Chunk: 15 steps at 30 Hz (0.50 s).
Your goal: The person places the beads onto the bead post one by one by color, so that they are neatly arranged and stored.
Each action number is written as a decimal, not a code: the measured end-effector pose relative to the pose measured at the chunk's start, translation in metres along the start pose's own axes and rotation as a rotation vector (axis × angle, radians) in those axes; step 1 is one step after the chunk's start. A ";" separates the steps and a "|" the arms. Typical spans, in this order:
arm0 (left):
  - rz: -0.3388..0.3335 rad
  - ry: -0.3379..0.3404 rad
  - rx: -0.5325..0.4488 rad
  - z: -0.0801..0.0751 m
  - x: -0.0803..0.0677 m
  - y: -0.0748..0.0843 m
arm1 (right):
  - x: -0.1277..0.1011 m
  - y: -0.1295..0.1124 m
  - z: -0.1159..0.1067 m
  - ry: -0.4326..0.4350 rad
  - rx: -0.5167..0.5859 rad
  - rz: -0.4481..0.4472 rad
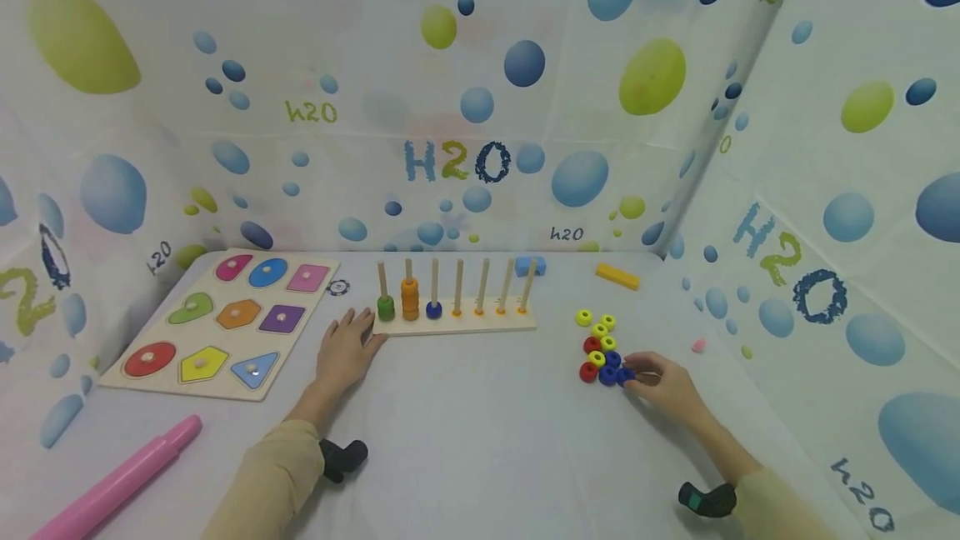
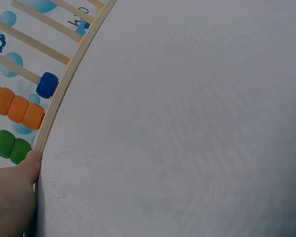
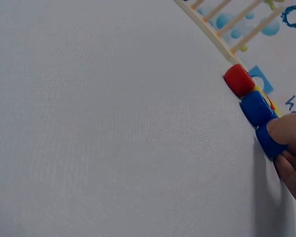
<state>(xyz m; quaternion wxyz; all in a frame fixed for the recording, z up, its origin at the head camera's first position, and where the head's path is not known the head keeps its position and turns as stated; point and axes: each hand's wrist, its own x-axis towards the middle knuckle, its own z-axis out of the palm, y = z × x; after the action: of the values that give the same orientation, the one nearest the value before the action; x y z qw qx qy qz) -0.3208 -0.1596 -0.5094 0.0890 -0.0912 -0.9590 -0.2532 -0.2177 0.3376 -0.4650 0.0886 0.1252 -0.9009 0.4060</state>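
Blue ring (image 1: 625, 374) seemingly pinched by right hand (image 1: 663, 387).

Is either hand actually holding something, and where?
Right hand pinches a blue ring bead by its sides; left hand merely touches the wooden peg rack's end.

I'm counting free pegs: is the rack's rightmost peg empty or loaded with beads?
Empty. The rightmost peg stands bare above the rack; only the three leftmost pegs carry beads: green, orange, blue.

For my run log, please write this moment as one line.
left hand: rests on rack end | right hand: pinches blue bead in loose pile | pegs: green, orange, blue loaded
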 end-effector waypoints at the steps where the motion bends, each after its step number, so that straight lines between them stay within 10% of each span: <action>1: 0.000 0.002 -0.002 0.000 0.000 0.000 | 0.000 0.002 0.001 0.006 -0.002 -0.010; 9: -0.005 0.004 0.003 0.002 0.002 -0.001 | 0.010 0.038 -0.003 0.031 -0.034 0.022; 15: -0.011 0.006 0.002 0.001 0.001 0.001 | 0.039 0.021 -0.009 0.056 0.018 0.012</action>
<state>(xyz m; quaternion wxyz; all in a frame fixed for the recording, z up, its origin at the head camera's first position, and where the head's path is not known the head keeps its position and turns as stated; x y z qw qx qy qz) -0.3217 -0.1584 -0.5099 0.0906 -0.0851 -0.9594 -0.2532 -0.2604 0.3516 -0.4635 0.1102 0.1094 -0.8951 0.4179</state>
